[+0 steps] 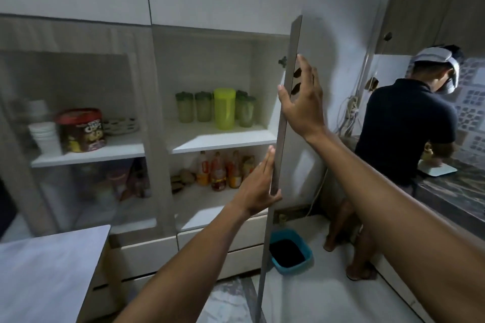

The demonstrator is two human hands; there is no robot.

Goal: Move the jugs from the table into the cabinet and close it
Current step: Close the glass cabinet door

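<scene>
The cabinet door (286, 123) stands open, seen edge-on in the middle of the view. My right hand (301, 102) grips its upper edge, fingers wrapped over the outer face. My left hand (258, 186) lies flat against the edge lower down, thumb hooked round it. On the upper shelf (223, 139) inside stand a yellow-green jug (223, 107) and several pale green jugs (195, 107) with dark lids. The table (49, 265) is at the lower left, its top bare.
Sauce bottles (217, 170) fill the lower shelf. Behind the left glass door sit a red tin (81, 130) and white bowls (44, 136). A blue tub (291, 252) lies on the floor below the door. A person (399, 139) works at the right counter.
</scene>
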